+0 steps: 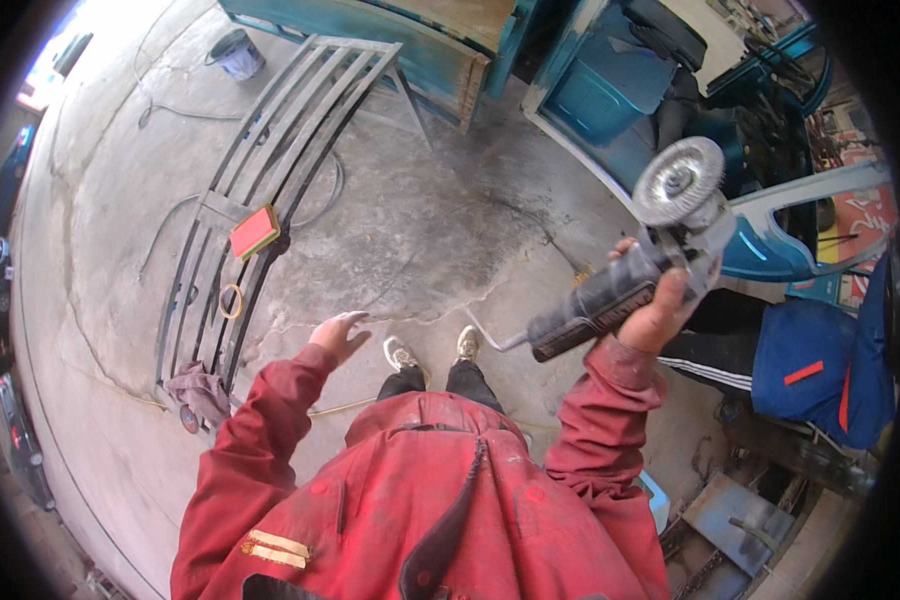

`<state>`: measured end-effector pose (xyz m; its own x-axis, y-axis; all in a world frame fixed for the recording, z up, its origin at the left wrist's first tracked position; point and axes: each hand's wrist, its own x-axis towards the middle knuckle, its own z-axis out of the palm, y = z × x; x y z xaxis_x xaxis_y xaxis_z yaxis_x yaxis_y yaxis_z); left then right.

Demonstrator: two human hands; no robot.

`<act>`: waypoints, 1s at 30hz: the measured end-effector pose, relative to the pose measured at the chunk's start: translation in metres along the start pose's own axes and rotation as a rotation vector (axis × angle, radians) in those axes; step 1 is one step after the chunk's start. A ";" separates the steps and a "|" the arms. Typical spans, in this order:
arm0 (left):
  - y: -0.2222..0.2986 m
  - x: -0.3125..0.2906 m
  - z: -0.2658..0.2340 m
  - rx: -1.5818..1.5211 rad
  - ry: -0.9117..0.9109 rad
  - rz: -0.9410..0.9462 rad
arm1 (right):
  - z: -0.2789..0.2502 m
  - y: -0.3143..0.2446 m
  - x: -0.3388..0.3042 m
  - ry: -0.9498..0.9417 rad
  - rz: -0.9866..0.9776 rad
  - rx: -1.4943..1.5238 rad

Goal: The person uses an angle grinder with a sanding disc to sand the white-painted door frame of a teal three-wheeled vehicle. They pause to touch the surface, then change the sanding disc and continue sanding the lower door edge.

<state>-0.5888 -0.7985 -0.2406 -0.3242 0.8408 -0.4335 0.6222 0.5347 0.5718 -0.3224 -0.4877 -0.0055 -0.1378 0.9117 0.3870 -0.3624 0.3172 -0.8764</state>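
An angle grinder is gripped in my right hand, fingers wrapped round its dark body. Its round grey disc points up and away from me, touching nothing; I cannot tell if it spins. A light-coloured bent rod or lead shows at the grinder's rear end. My left hand hangs empty in front of me, fingers loosely stretched. Nearest to it is a long slatted metal rack, carrying a red and yellow-green block, a tape roll and a greyish cloth.
A dark bucket stands beyond the rack, with a hose or cable on the concrete floor. Far ahead is a teal panelled body. At right are an open teal vehicle door frame and blue clothing. My shoes are below.
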 end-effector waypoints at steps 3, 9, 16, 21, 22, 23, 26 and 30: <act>0.069 -0.005 -0.008 -0.245 0.175 0.132 | 0.013 0.020 0.009 -0.001 0.043 0.125; 0.156 0.033 0.022 -0.104 0.261 0.424 | -0.012 0.006 0.043 -0.042 0.276 0.351; 0.074 0.103 0.098 -0.150 0.481 -0.027 | -0.153 -0.092 0.133 -0.269 0.145 0.535; -0.062 0.120 0.085 -0.008 0.995 -0.075 | -0.259 -0.202 0.139 -0.135 -0.086 0.065; -0.087 0.118 0.070 -0.135 1.010 -0.128 | -0.274 -0.217 0.132 -0.070 -0.157 0.000; -0.101 0.120 0.058 -0.211 0.999 -0.254 | -0.286 -0.230 0.125 0.038 -0.238 -0.074; -0.120 0.100 0.017 -0.026 0.932 -0.543 | -0.311 -0.260 0.101 0.195 -0.335 -0.265; -0.126 0.099 -0.082 -0.516 0.227 -0.848 | -0.322 -0.260 0.064 0.261 -0.361 -0.300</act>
<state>-0.7579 -0.7757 -0.2991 -0.6767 0.1350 -0.7238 -0.2417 0.8879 0.3915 0.0598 -0.4279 0.1542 0.1940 0.7535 0.6282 -0.0596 0.6482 -0.7591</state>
